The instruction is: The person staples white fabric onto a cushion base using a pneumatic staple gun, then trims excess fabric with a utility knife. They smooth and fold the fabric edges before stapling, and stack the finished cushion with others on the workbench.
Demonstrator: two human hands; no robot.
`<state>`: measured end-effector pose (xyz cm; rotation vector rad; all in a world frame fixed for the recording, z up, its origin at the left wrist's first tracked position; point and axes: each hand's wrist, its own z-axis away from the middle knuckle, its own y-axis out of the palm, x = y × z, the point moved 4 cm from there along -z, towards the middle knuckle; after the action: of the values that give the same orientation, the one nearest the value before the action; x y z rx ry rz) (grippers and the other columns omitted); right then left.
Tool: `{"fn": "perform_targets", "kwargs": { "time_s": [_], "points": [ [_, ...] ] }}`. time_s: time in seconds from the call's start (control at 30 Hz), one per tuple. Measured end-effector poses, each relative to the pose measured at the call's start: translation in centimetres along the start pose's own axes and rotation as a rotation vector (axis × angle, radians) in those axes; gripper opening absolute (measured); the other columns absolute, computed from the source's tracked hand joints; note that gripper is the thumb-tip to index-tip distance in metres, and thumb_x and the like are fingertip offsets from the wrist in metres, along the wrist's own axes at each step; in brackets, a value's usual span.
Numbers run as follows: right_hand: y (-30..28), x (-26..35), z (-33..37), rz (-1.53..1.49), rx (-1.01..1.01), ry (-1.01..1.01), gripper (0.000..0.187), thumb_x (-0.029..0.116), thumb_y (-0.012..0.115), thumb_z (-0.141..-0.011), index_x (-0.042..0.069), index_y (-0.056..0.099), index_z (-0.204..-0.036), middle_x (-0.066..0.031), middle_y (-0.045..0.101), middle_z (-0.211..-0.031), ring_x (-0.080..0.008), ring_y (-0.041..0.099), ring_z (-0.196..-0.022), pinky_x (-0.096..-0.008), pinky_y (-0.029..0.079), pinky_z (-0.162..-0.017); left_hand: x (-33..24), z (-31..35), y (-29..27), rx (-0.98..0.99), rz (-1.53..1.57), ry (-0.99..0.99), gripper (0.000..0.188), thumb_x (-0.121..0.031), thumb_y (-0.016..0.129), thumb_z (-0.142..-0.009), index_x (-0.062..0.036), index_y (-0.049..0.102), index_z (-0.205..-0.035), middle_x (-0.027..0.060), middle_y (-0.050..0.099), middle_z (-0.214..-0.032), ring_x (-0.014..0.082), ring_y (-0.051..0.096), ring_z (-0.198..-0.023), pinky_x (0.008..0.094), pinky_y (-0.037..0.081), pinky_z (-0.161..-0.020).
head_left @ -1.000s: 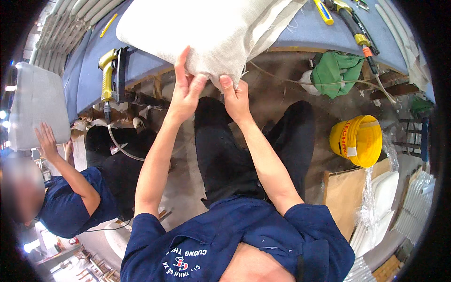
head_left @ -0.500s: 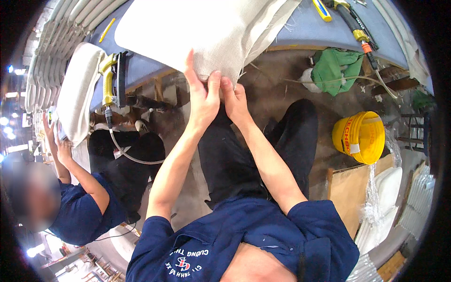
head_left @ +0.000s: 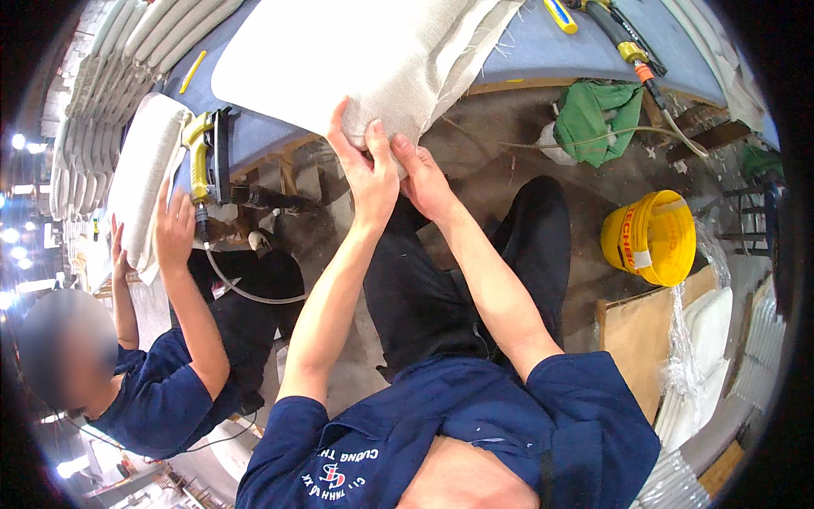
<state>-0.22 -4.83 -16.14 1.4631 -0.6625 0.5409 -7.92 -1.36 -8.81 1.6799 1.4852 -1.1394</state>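
A seat panel (head_left: 305, 59) covered in off-white fabric lies over the bench, its near corner jutting past the edge. My left hand (head_left: 371, 174) is closed on that corner, index finger stretched along the panel and thumb on the fabric. Close beside it, my right hand (head_left: 428, 182) pinches the same corner with thumb and bent fingers. The loose, frayed fabric edge (head_left: 475, 55) runs along the panel's right side. What lies beneath my fingertips is hidden.
Left, a co-worker's hands (head_left: 174, 225) touch another padded panel (head_left: 144, 170) beside a yellow staple gun (head_left: 200, 157). A second staple gun (head_left: 623, 38) lies on the blue bench (head_left: 526, 59) at right. Below are a green cloth (head_left: 600, 123), yellow bucket (head_left: 627, 233) and wooden board (head_left: 632, 339).
My hands keep hold of the panel corner; my right hand has shifted slightly, and the panel a little. The co-worker's hand has moved up along the other panel, toward the staple gun.
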Motion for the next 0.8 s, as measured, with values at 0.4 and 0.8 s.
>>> {"fn": "perform_targets", "kwargs": {
  "time_s": [0.4, 0.8],
  "points": [
    [0.6, 6.3, 1.2, 0.533, -0.129, -0.341, 0.032, 0.03, 0.069, -0.107, -0.001, 0.074, -0.11, 0.0007, 0.072, -0.093, -0.0063, 0.061, -0.083, -0.0282, 0.051, -0.07, 1.6, -0.5, -0.7, 0.013, 0.041, 0.053, 0.058, -0.017, 0.057, -0.111, -0.0074, 0.026, -0.159, 0.0136, 0.044, -0.145, 0.0213, 0.048, -0.129, 0.0372, 0.04, -0.111],
    [1.9, 7.3, 0.0, 0.599, -0.086, -0.254, 0.037, 0.027, 0.075, -0.101, -0.003, 0.073, -0.123, -0.0079, 0.078, -0.111, -0.0152, 0.069, -0.101, -0.0346, 0.055, -0.091, -2.1, -0.6, -4.5, 0.321, -0.134, -0.068, 0.064, -0.009, 0.063, -0.106, -0.0111, 0.037, -0.164, 0.0132, 0.069, -0.107, 0.0184, 0.068, -0.094, 0.0354, 0.055, -0.088]
  ]
}}
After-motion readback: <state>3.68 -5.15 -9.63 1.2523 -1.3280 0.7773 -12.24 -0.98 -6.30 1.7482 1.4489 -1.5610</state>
